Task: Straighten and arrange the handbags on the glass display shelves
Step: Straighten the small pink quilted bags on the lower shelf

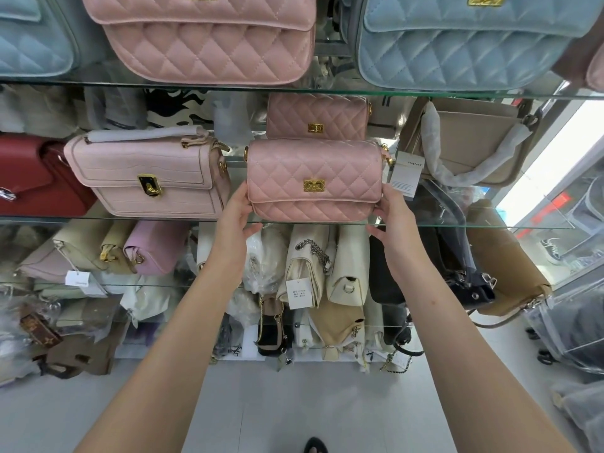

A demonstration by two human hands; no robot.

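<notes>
I have the small pink quilted handbag (314, 181) between both hands — left hand (233, 217) at its left end, right hand (397, 220) at its right, fingers cupping its lower corners. It sits at the front edge of the middle glass shelf (130, 220), long axis running left–right, both hands equally near.

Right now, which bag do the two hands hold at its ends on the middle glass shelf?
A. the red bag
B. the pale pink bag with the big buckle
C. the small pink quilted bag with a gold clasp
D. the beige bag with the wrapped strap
C: the left hand and the right hand grip the two ends of the small pink quilted bag, at the front edge of the glass shelf.
</notes>
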